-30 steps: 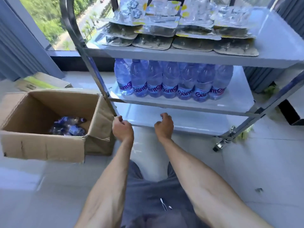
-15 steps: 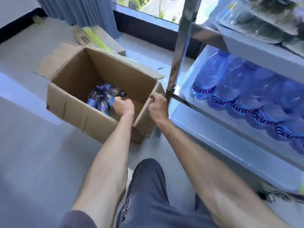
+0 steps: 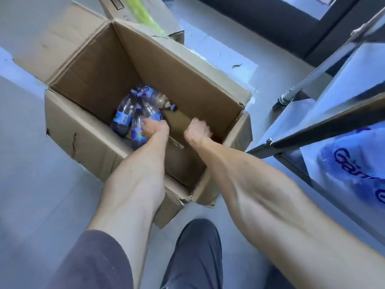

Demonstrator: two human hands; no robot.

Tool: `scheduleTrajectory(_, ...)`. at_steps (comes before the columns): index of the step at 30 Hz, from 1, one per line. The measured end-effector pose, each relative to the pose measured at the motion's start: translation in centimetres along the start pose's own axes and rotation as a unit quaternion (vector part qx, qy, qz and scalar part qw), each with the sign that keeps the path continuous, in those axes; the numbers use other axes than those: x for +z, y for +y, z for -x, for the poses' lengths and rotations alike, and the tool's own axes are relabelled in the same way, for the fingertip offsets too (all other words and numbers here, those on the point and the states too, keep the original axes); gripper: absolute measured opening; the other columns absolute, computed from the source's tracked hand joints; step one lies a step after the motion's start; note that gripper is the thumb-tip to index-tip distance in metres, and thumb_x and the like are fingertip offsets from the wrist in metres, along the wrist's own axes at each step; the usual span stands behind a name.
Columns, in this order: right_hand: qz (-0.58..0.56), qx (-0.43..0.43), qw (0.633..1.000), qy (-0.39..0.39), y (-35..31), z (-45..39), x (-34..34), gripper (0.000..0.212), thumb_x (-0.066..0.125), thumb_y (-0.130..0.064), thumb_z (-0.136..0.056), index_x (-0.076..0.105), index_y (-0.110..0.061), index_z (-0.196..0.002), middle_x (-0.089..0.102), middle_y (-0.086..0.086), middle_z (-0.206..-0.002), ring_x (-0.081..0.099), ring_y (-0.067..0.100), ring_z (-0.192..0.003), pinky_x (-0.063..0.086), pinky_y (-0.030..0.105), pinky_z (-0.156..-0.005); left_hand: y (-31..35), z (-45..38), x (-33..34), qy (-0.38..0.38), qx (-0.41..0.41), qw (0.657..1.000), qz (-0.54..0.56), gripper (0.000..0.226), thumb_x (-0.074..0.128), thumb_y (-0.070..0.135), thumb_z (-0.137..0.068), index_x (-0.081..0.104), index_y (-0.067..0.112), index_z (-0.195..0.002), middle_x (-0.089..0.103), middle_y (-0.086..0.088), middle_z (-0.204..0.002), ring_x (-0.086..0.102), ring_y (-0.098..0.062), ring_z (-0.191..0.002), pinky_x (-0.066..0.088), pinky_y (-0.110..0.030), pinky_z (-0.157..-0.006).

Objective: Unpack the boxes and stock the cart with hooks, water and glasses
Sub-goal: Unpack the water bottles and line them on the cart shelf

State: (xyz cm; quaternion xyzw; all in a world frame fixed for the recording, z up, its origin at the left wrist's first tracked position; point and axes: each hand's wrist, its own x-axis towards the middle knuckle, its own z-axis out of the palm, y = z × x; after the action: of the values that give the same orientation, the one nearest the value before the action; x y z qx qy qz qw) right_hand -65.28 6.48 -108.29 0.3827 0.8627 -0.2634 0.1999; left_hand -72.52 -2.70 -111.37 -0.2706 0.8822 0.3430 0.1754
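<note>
An open cardboard box (image 3: 87, 147) stands on the floor in front of me. Several water bottles (image 3: 125, 116) with blue labels lie in a heap on its bottom. My left hand (image 3: 155, 129) reaches down into the box and touches the nearest bottle; its fingers are hidden behind the back of the hand. My right hand (image 3: 198, 130) hangs inside the box to the right of the bottles, fingers loosely curled, blurred, holding nothing I can see. More bottles (image 3: 345, 163) stand on a shelf of the cart (image 3: 312, 132) at the right.
The cart's metal frame and a caster wheel (image 3: 282, 100) stand close to the box's right side. A second cardboard box (image 3: 166, 19) with a green stripe lies behind the open one. My knee (image 3: 195, 257) in dark trousers is at the bottom, and grey floor lies to the left.
My view swung from the cart's shelves down to the box. Both hands left the cart's lower shelf, passed the box's rim and went down inside it, the left onto the bottles.
</note>
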Motion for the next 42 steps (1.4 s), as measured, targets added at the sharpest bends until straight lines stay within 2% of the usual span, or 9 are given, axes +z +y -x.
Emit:
scheduleTrajectory(4, 0.013, -0.005, 0.999, -0.033, -0.7, -3.5, 1.9, 0.030, 0.051, -0.013, -0.095, 0.061, -0.011, -0.123, 0.056, 0.011, -0.132, 0.053, 0.029, -0.123, 0.044, 0.043, -0.104, -1.4, -3.2, 2.4, -0.017, -0.008, 0.998, -0.065, 0.070, 0.070, 0.029, -0.086, 0.036, 0.009, -0.144, 0.040, -0.020, -0.146, 0.040, -0.037, -0.133, 0.034, -0.041, -0.108)
scheduleTrajectory(10, 0.022, 0.036, 0.990, -0.133, 0.7, -5.3, 6.8, 0.039, 0.048, -0.015, -0.094, 0.056, -0.006, -0.132, 0.050, 0.016, -0.139, 0.047, 0.035, -0.130, 0.040, 0.046, -0.108, -2.2, -8.4, 4.0, 0.024, -0.034, 0.990, -0.134, 0.073, 0.073, 0.035, -0.081, 0.037, 0.016, -0.141, 0.026, -0.024, -0.150, 0.034, -0.042, -0.134, 0.027, -0.052, -0.112)
scheduleTrajectory(14, -0.005, -0.001, 0.996, -0.089, -0.5, -6.6, 7.1, 0.035, 0.049, -0.017, -0.095, 0.054, -0.011, -0.130, 0.055, 0.015, -0.131, 0.053, 0.033, -0.122, 0.045, 0.043, -0.103, -1.2, -9.8, 4.9, 0.001, -0.088, 0.987, -0.135, 0.101, 0.073, 0.059, -0.075, 0.021, 0.019, -0.151, 0.012, -0.031, -0.156, 0.014, -0.046, -0.144, 0.011, -0.059, -0.115)
scheduleTrajectory(18, -0.014, -0.051, 0.998, -0.045, -2.1, -9.3, 8.3, 0.038, 0.050, -0.016, -0.094, 0.049, -0.011, -0.132, 0.056, 0.016, -0.128, 0.054, 0.033, -0.121, 0.044, 0.039, -0.099, -4.0, -11.4, 4.0, 0.038, -0.060, 0.989, -0.133, 0.119, 0.069, 0.083, -0.055, 0.029, 0.021, -0.148, 0.033, -0.017, -0.146, 0.031, -0.037, -0.132, 0.030, -0.051, -0.105)
scheduleTrajectory(20, -0.051, -0.055, 0.996, -0.039, -3.9, -10.4, 9.0, 0.034, 0.050, -0.017, -0.094, 0.051, -0.010, -0.127, 0.058, 0.018, -0.127, 0.055, 0.034, -0.119, 0.044, 0.039, -0.095, -6.0, -11.7, 3.9, 0.033, -0.055, 0.993, -0.103, 0.127, 0.066, 0.087, -0.051, 0.026, 0.021, -0.151, 0.032, -0.015, -0.148, 0.030, -0.036, -0.135, 0.031, -0.050, -0.106)
scheduleTrajectory(26, -0.183, -0.052, 0.977, -0.094, -8.8, -12.8, 11.7, 0.050, 0.057, -0.040, -0.093, 0.048, -0.020, -0.138, 0.056, 0.012, -0.135, 0.053, 0.033, -0.123, 0.044, 0.035, -0.097, -8.2, -12.7, 5.6, -0.004, -0.058, 0.995, -0.083, 0.117, 0.060, 0.079, -0.069, -0.001, 0.032, -0.157, 0.018, -0.018, -0.159, 0.019, -0.034, -0.146, 0.015, -0.051, -0.115)
scheduleTrajectory(31, -0.228, -0.055, 0.966, -0.109, -9.6, -14.3, 13.3, 0.060, 0.073, -0.034, -0.085, 0.049, -0.012, -0.135, 0.055, 0.010, -0.134, 0.052, 0.028, -0.123, 0.044, 0.033, -0.100, -8.6, -13.1, 5.4, -0.004, -0.046, 0.993, -0.106, 0.111, 0.059, 0.073, -0.076, -0.003, 0.031, -0.157, 0.018, -0.017, -0.158, 0.019, -0.032, -0.145, 0.017, -0.048, -0.113)
scheduleTrajectory(39, -0.078, -0.048, 0.995, -0.040, -8.5, -13.1, 14.4, 0.062, 0.062, -0.048, -0.089, 0.047, -0.012, -0.137, 0.056, 0.012, -0.135, 0.054, 0.031, -0.124, 0.045, 0.039, -0.101, -8.9, -13.5, 4.4, -0.066, -0.036, 0.985, -0.155, 0.114, 0.067, 0.058, -0.078, -0.013, 0.031, -0.155, 0.020, -0.018, -0.156, 0.022, -0.035, -0.143, 0.017, -0.048, -0.116)
scheduleTrajectory(42, -0.009, -0.008, 0.999, -0.053, -7.0, -11.6, 14.3, 0.064, 0.061, -0.049, -0.088, 0.044, -0.010, -0.137, 0.050, 0.014, -0.139, 0.046, 0.033, -0.130, 0.034, 0.047, -0.108, -8.6, -13.0, 3.7, -0.129, -0.038, 0.972, -0.191, 0.118, 0.070, 0.049, -0.078, -0.019, 0.029, -0.154, 0.020, -0.018, -0.155, 0.025, -0.036, -0.143, 0.022, -0.047, -0.118)
